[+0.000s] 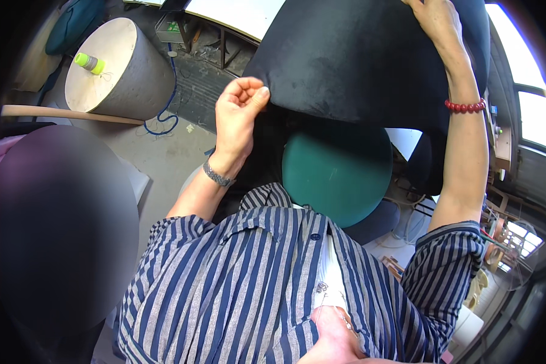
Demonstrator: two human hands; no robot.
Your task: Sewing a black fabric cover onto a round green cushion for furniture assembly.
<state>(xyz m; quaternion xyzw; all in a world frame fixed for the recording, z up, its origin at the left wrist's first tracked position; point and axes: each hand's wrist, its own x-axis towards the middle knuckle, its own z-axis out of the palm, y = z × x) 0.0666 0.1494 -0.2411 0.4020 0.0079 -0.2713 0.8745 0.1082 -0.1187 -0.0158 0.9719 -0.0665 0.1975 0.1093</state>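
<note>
A large black upholstered piece with a velvety cover (340, 60) stands in front of me, at the top of the head view. At its lower left corner my left hand (238, 118) is closed, fingers curled and thumb pressed in, pinching the edge of the cover. The fabric creases slightly at that corner. My right hand (440, 21) rests on the right part of the same piece, near the top edge of the view. Most of its fingers run out of the picture. Below the black piece sits a round green seat (340, 173).
Back left stands a grey cylinder with a pale top (118, 67), holding a yellow-green thread spool (90, 63). A wooden bar (79, 114) crosses before it. A blue cord (164, 128) lies on the floor. Near left is a dark rounded cushion (60, 230). Wooden frames fill the right side.
</note>
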